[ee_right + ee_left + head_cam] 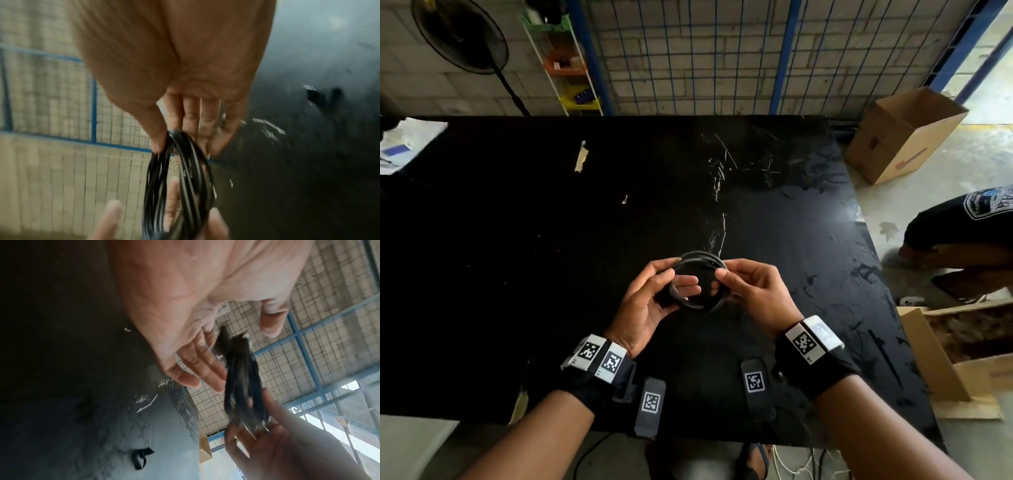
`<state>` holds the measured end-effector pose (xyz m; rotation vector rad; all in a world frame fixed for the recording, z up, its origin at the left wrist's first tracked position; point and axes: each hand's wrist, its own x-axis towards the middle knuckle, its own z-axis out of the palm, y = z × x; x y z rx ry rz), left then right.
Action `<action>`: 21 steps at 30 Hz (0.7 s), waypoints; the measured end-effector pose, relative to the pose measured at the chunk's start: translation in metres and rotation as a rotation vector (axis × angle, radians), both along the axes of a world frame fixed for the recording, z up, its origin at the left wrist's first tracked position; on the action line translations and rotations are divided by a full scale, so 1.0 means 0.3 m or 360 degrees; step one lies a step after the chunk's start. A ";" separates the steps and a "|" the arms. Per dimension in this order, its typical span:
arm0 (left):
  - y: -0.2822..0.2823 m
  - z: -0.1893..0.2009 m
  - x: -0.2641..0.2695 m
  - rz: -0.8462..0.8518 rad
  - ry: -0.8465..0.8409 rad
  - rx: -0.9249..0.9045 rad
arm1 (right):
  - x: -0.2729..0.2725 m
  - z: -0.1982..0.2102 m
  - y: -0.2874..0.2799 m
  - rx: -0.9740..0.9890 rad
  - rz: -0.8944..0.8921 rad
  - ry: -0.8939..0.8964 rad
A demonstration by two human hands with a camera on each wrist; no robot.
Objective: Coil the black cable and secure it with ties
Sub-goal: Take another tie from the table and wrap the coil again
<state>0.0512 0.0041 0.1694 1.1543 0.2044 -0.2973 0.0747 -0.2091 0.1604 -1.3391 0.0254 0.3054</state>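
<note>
The black cable [700, 301] is wound into a small coil that I hold above the black table [551, 240], near its front middle. My right hand [743, 287] pinches the coil's right side between thumb [156, 136] and fingers. My left hand [654, 298] has straight fingers [205, 369] lying against the coil's left side, one of them passing through the ring. Its thumb [269, 324] stands a little apart from the cable [244, 386]. The coil's strands [180, 186] lie loose, with no tie seen round them. A short looped black strip [141, 457] lies on the table.
Beyond the table's right edge are an open cardboard box [904, 133] on the floor, a second box [928, 353] nearer me, and a crouching person [962, 226]. A wire mesh fence [688, 58] runs behind the table. Papers [404, 144] lie at the far left corner.
</note>
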 end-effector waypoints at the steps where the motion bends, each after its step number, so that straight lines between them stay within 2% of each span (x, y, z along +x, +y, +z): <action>1: 0.002 0.008 0.007 -0.0056 -0.0016 0.0079 | 0.007 -0.003 -0.010 -0.0150 0.0087 -0.0077; 5: -0.028 0.034 0.035 -0.0232 -0.0165 0.0521 | 0.031 -0.001 -0.042 -0.0598 0.0338 -0.0290; 8: -0.059 0.012 0.041 -0.0160 -0.0280 0.0722 | 0.035 0.002 -0.044 -0.0520 0.0277 -0.0263; 13: -0.075 -0.032 0.023 0.0061 -0.0148 0.0530 | -0.007 -0.045 -0.035 -0.0038 0.0014 0.0019; 15: -0.074 -0.050 0.011 -0.0047 -0.0106 0.0469 | -0.029 -0.077 -0.043 0.0069 -0.0098 0.0083; 18: -0.076 -0.080 0.004 -0.0270 -0.0026 0.0432 | -0.049 -0.128 -0.055 0.0049 -0.0120 0.0116; 21: -0.074 -0.106 -0.011 -0.0238 0.0049 0.0437 | -0.072 -0.153 -0.050 0.0056 -0.0063 0.0113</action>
